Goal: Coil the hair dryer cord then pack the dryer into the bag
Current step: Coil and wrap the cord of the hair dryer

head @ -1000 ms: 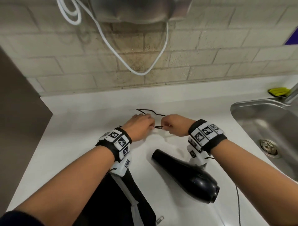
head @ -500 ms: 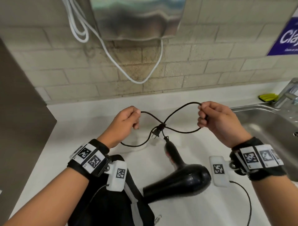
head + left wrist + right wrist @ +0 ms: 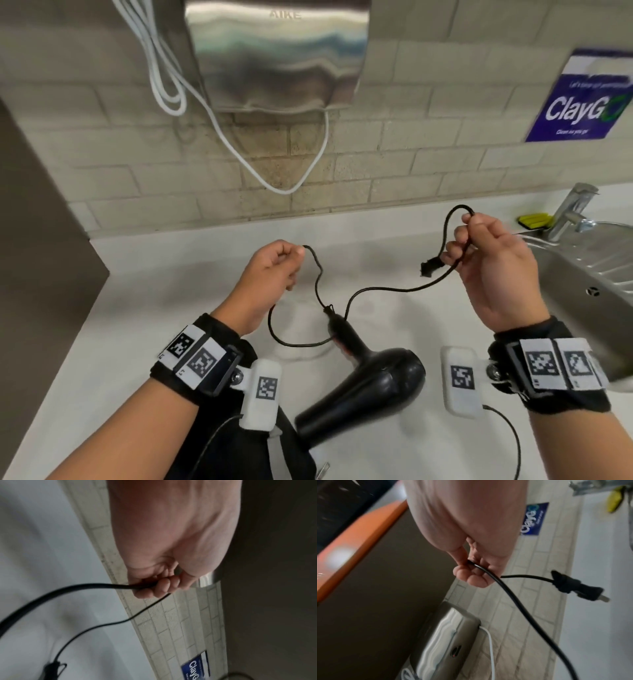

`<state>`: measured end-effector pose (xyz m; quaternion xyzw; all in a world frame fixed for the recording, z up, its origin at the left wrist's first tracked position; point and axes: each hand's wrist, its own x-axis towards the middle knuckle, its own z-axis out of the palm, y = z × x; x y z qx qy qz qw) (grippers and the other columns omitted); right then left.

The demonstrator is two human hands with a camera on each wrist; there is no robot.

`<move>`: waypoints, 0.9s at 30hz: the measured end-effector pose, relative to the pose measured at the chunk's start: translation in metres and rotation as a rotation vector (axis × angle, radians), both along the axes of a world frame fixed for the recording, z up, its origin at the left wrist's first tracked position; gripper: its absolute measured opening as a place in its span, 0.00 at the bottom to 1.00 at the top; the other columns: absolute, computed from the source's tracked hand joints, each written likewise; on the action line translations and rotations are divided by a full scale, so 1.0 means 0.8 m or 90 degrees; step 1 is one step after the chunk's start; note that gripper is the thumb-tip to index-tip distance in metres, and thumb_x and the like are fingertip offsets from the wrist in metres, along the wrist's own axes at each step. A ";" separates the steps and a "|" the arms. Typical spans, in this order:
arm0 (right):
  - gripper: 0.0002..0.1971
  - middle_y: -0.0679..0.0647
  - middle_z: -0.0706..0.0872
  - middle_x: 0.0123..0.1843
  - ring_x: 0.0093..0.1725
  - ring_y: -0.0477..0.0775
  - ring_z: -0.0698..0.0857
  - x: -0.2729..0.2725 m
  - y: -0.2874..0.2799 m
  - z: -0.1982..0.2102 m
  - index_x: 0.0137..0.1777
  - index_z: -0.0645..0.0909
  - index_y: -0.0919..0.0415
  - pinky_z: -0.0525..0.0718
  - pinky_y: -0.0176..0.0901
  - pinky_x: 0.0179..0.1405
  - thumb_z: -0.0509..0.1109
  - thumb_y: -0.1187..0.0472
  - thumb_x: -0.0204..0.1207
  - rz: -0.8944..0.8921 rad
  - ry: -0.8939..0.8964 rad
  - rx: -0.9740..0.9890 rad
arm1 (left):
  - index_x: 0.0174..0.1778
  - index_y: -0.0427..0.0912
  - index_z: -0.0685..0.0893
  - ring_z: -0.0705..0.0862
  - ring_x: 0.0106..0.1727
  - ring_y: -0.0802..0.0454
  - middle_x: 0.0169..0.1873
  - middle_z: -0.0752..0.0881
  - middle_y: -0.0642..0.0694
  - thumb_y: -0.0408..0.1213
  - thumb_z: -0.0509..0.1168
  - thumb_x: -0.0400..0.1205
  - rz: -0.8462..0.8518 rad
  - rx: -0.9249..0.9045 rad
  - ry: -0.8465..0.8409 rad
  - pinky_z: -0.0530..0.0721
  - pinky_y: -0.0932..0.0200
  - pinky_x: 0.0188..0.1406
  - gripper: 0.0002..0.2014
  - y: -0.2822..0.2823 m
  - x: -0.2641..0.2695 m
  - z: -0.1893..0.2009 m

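Note:
A black hair dryer [image 3: 370,380] lies on the white counter [image 3: 137,308], handle pointing away from me. Its thin black cord [image 3: 387,291] runs in loose loops from the handle to both raised hands. My left hand [image 3: 274,267] pinches one bend of the cord [image 3: 96,586] in curled fingers. My right hand [image 3: 486,253] pinches a loop near the plug end [image 3: 488,573], and the plug [image 3: 431,266] dangles just left of it [image 3: 570,586]. A black bag [image 3: 246,452] with a grey strap lies under my left forearm, partly hidden.
A steel sink [image 3: 589,274] with a tap [image 3: 572,209] and a yellow sponge [image 3: 534,220] is at the right. A steel hand dryer [image 3: 277,54] with a white cable [image 3: 239,150] hangs on the tiled wall. A dark panel [image 3: 41,240] borders the left.
My hands have moved apart and lifted the cord. The figure-eight loop has opened out, and the plug has moved from the middle to hang beside my right hand. The dryer has turned.

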<state>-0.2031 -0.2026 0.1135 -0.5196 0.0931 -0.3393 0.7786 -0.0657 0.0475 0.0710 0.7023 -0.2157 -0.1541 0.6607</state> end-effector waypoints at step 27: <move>0.39 0.72 0.81 0.57 0.52 0.78 0.80 -0.148 0.051 -0.113 0.68 0.74 0.71 0.81 0.65 0.48 0.85 0.54 0.60 -0.237 0.809 -0.837 | 0.71 0.37 0.79 0.88 0.62 0.40 0.65 0.87 0.40 0.23 0.52 0.87 -0.152 -0.098 0.049 0.82 0.47 0.67 0.19 -0.003 -0.044 0.044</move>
